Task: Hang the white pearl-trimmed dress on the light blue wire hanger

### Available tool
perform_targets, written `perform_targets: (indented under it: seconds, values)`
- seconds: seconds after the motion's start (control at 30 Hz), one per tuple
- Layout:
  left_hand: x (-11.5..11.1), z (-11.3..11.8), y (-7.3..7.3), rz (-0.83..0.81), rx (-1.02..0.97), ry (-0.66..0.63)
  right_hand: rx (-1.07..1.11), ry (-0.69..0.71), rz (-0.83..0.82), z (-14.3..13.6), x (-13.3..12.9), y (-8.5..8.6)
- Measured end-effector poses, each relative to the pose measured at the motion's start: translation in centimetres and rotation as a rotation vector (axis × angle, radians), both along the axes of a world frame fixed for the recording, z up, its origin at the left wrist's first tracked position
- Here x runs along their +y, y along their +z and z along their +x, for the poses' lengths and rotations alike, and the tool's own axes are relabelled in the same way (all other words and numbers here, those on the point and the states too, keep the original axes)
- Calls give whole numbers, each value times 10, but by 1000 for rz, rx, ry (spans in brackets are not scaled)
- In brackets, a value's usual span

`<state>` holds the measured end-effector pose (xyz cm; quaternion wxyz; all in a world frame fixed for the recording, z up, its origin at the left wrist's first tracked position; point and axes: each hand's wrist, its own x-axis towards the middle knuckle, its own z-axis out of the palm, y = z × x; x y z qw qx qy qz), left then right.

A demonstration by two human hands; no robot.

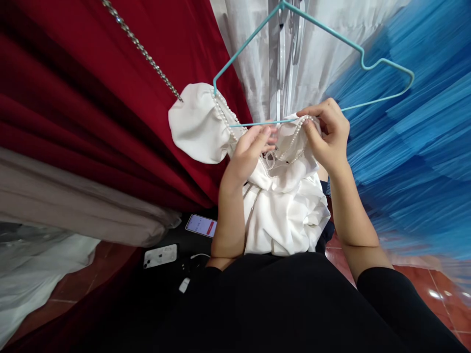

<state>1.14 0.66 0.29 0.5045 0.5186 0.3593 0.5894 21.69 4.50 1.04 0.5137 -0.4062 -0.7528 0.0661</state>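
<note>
A white dress point(283, 211) with pearl trim along its neckline lies gathered at my lap. Its puffed sleeve point(198, 122) spreads to the left over the left end of a light-blue hanger point(324, 30). With thumb and fingers my right hand point(329, 132) pinches the pearl-edged fabric beside the hanger's lower bar. My left hand point(248, 149) is at the neckline under that bar, its fingers stretched out and slightly blurred. A thin white loop point(270, 160) shows just right of the left hand. The hanger's right end sticks out free of the dress.
Dark red cloth point(110, 98) hangs at the left with a beaded chain point(142, 49) before it. Blue tulle point(412, 147) fills the right side. A lit phone point(201, 225) and a white phone point(160, 256) lie on a black surface near my left elbow.
</note>
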Motion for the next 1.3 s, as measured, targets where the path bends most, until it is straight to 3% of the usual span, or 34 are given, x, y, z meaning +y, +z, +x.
perform_targets:
  seconds: [0.17,0.3,0.43,0.57,0.77,0.97,1.07,1.13,1.23,1.3]
  values:
    - [20,27,-16,115,-442,82,-54,-88,-39,-4,-3,-3]
    - [14,29,-17,180,-447,181,-2,-202,94,1,-13,-7]
    - [7,13,-13,191,-393,213,249,-417,339,25,-14,-7]
    - [4,-2,-7,169,-375,201,440,-610,393,58,6,12]
    - [2,2,-7,170,-345,250,385,-372,392,73,10,68]
    - [-1,3,-6,176,-360,253,239,-258,284,53,21,101]
    - [-2,2,-5,175,-358,251,201,-188,242,35,38,113]
    - [-2,2,-5,179,-358,239,166,-120,109,24,43,118]
    - [-2,1,-6,197,-378,212,228,-15,-38,15,32,118]
    - [-1,2,-6,217,-401,190,276,-8,-28,14,19,114]
